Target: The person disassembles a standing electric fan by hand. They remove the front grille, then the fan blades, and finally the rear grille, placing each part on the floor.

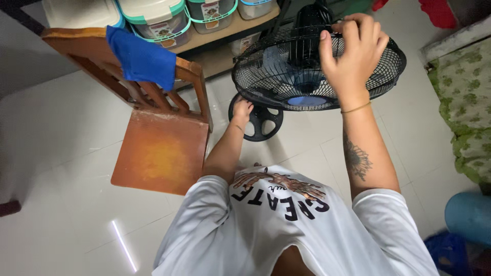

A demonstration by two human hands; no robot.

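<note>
A black stand fan with a wire guard (276,76) and blue blades (307,99) is tipped toward me over the white tiled floor. My right hand (353,48) grips the top of the guard near the motor housing (307,20), with fingers curled over the wires. My left hand (242,110) reaches down to the fan's round black base (261,125) and holds its near-left edge. The guard hides the fan's pole.
A wooden chair (161,153) with a blue cloth (143,59) over its backrest stands just left of the fan. Behind is a low shelf with several lidded plastic containers (158,20). A green floral mattress (468,102) lies at the right, and blue objects (468,214) at the bottom right.
</note>
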